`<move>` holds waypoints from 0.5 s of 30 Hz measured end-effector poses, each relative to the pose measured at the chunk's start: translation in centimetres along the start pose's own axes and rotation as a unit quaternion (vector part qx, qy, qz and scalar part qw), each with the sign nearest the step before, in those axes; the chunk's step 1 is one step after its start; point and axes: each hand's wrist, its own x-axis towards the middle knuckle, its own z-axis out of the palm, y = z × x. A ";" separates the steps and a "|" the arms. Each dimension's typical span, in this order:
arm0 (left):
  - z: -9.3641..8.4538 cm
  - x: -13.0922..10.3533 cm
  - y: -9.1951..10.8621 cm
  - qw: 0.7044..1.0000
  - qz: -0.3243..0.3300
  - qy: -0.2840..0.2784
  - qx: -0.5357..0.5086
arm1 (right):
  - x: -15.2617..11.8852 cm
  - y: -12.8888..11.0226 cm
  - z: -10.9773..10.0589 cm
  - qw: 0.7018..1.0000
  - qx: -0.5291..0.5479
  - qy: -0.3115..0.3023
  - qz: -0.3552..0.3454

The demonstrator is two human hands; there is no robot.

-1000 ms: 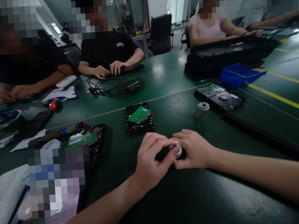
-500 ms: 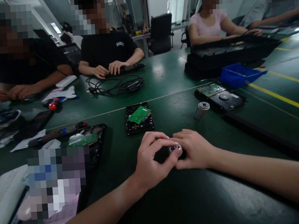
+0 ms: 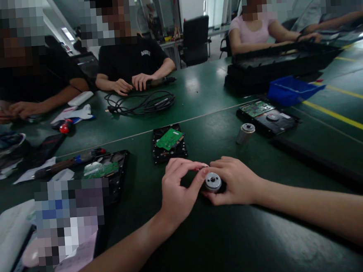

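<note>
A silvery metal cylinder [image 3: 213, 182] stands on the green table, its round top facing up with a dark centre hole and smaller holes around it. My right hand [image 3: 234, 180] is wrapped around its right side, thumb in front. My left hand [image 3: 181, 194] is at the cylinder's upper left edge, thumb and forefinger tips pressed together; whether something small is between them I cannot make out. A similar metal cylinder [image 3: 245, 134] stands farther back to the right. Behind my hands lies a hard drive [image 3: 159, 154] with a green circuit board [image 3: 169, 139] on it.
On the right are another hard drive [image 3: 273, 119], a blue bin [image 3: 292, 93] and a long black strip [image 3: 320, 163]. At left lie an electric screwdriver [image 3: 68, 164] and a white box [image 3: 10, 237]. Coiled black cable [image 3: 142, 103] lies before a co-worker; several people sit opposite.
My left thumb has lifted off the cylinder's top and moved to its upper left edge, uncovering the top face. My right hand has stayed around the cylinder.
</note>
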 end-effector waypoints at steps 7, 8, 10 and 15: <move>-0.2 0.5 -2.0 0.967 -0.103 -0.018 0.231 | 0.1 -0.2 -0.3 1.000 0.006 -0.007 0.011; -0.2 0.5 -2.2 0.965 -0.106 -0.027 0.238 | 0.1 -0.2 -0.4 1.000 0.007 -0.009 0.010; -0.3 0.5 -2.3 0.962 -0.111 -0.043 0.244 | 0.1 -0.3 -0.4 1.000 0.008 -0.012 0.010; -0.2 0.5 -2.1 0.959 -0.126 -0.054 0.249 | 0.1 -0.3 -0.4 1.000 0.010 -0.013 0.013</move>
